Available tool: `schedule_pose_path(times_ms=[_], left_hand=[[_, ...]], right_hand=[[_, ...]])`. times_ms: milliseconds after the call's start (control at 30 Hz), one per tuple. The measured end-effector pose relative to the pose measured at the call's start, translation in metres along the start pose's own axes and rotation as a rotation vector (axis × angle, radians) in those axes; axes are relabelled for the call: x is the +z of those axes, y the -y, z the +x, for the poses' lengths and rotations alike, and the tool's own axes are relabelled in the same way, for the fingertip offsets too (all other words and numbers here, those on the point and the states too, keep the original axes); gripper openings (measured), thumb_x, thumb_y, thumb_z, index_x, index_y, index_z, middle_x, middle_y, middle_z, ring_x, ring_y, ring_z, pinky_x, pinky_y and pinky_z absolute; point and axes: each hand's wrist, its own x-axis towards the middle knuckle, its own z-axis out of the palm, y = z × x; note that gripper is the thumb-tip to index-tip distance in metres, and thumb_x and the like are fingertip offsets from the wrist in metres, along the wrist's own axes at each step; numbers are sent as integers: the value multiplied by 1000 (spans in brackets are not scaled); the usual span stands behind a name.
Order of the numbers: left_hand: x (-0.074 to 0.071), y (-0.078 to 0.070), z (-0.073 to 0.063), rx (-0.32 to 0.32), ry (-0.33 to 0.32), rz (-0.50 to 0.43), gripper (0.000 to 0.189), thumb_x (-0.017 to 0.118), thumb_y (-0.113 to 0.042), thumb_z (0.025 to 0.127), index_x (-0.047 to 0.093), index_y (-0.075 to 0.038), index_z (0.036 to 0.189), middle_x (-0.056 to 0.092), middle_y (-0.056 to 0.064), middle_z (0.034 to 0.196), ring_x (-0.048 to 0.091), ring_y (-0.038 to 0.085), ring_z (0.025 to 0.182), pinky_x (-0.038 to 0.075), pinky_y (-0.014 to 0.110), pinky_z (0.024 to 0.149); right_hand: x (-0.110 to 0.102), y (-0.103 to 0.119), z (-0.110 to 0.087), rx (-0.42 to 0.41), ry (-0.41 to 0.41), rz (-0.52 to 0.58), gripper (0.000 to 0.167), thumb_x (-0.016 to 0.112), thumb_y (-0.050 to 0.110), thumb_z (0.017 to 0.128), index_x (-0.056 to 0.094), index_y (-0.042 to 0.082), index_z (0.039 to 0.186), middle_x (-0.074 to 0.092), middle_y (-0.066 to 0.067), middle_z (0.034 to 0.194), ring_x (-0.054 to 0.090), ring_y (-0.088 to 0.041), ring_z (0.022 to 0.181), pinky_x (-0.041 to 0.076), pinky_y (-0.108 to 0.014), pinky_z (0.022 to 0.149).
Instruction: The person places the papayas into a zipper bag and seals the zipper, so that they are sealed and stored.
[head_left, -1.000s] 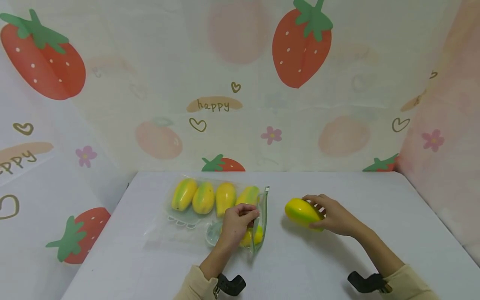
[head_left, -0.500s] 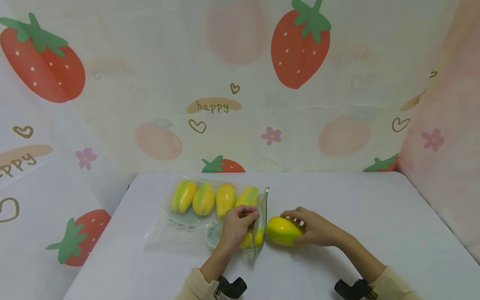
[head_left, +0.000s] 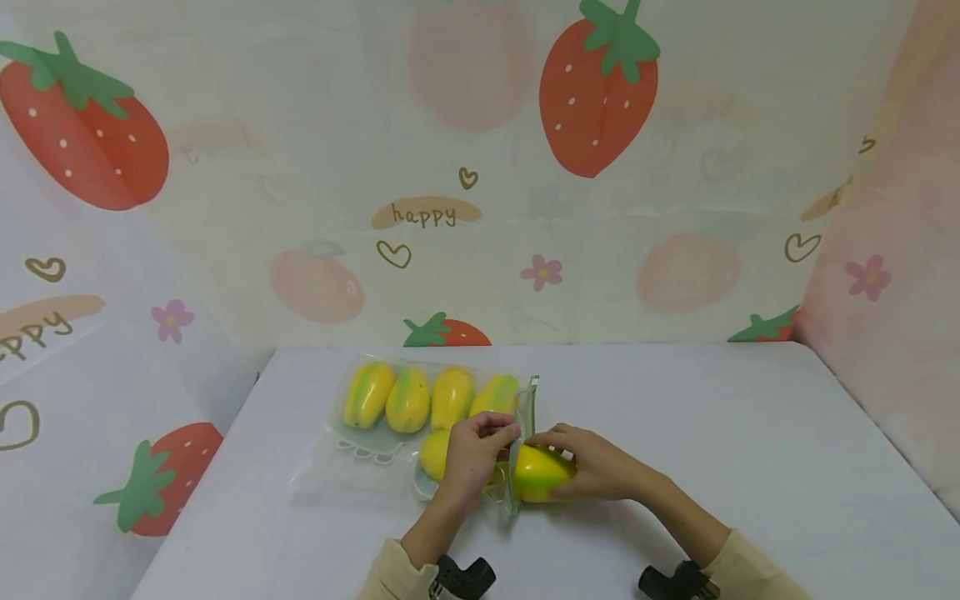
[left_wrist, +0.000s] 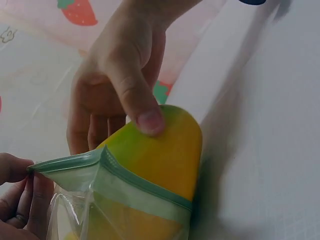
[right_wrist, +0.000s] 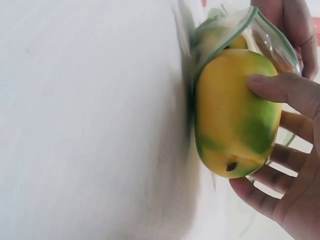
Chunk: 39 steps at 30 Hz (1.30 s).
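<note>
My left hand (head_left: 467, 460) pinches the green zip edge (left_wrist: 145, 186) of a clear zip bag (head_left: 318, 479) and holds its mouth open. The bag lies flat on the white table with several yellow-green papayas (head_left: 408, 400) inside. With thumb and fingers, my right hand (head_left: 606, 468) grips another papaya (right_wrist: 230, 110) at the mouth. Its leading end sits inside the bag, behind the clear plastic in the left wrist view. The stem-scar end faces the right wrist camera. My left hand partly covers the papayas at the bag's near side.
The white table (head_left: 712, 433) extends to the right of the bag and in front of it. A backdrop (head_left: 337, 167) printed with strawberries, hearts and flowers stands behind the table and along both sides. Black wrist mounts (head_left: 465, 577) sit at both cuffs.
My right hand has carried the papaya leftward and down from beside the bag into its mouth. A papaya inside has shifted left over the scalloped print. My left hand keeps its pinch.
</note>
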Motion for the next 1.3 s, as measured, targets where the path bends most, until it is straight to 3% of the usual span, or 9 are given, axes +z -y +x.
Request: schedule_pose_path(times_ms=[433, 733, 1000, 1300], left_hand=[[-1, 3, -1, 3, 16, -52, 29, 67, -19, 92, 67, 2, 111, 68, 3, 90, 59, 11, 77, 56, 23, 70], [-1, 6, 0, 6, 26, -54, 30, 67, -21, 92, 66, 2, 112, 68, 3, 93, 61, 11, 78, 57, 24, 72], [-1, 3, -3, 19, 16, -59, 30, 66, -19, 93, 66, 3, 112, 69, 4, 92, 60, 10, 78, 57, 23, 71], [-1, 3, -2, 22, 1, -42, 32, 68, -20, 91, 66, 5, 111, 69, 5, 92, 60, 9, 78, 56, 23, 71]], right_hand=[[12, 5, 8, 10, -80, 89, 52, 84, 25, 76, 63, 2, 117, 67, -9, 112, 62, -18, 95, 54, -30, 85], [16, 4, 6, 35, -71, 118, 54, 81, 33, 79, 63, 6, 122, 67, -7, 110, 62, -17, 92, 54, -24, 77], [19, -1, 4, 69, -90, 263, 48, 79, 16, 78, 60, 0, 120, 65, -17, 117, 64, -24, 99, 56, -32, 85], [27, 1, 6, 120, -180, 410, 43, 82, 11, 76, 61, -4, 109, 65, -16, 107, 64, -22, 96, 56, -23, 82]])
